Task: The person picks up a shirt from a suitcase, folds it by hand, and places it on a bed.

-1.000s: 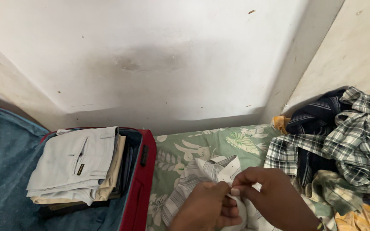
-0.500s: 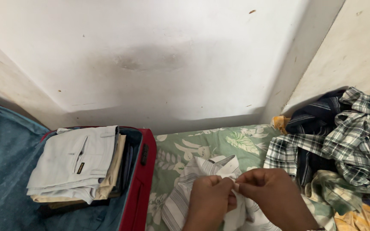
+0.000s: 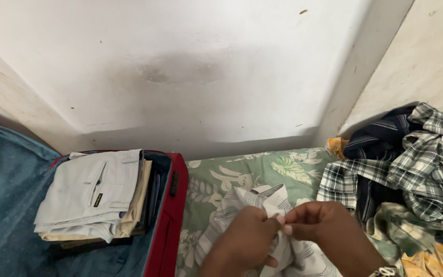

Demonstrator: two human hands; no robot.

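A white shirt with grey stripes lies on a green leaf-print bedsheet at the bottom centre. My left hand and my right hand meet over the shirt's front, fingertips pinched together on its fabric just below the collar. The lower part of the shirt is hidden under my hands and cut off by the frame's edge.
An open red suitcase with a teal lining sits at left, holding a stack of folded trousers. A heap of checked and dark striped shirts is piled at right. A white wall rises behind the bed.
Both hands stay pinched on the shirt front; they shifted slightly, the left hand turning and the fingertips meeting a little lower. The view barely moved.
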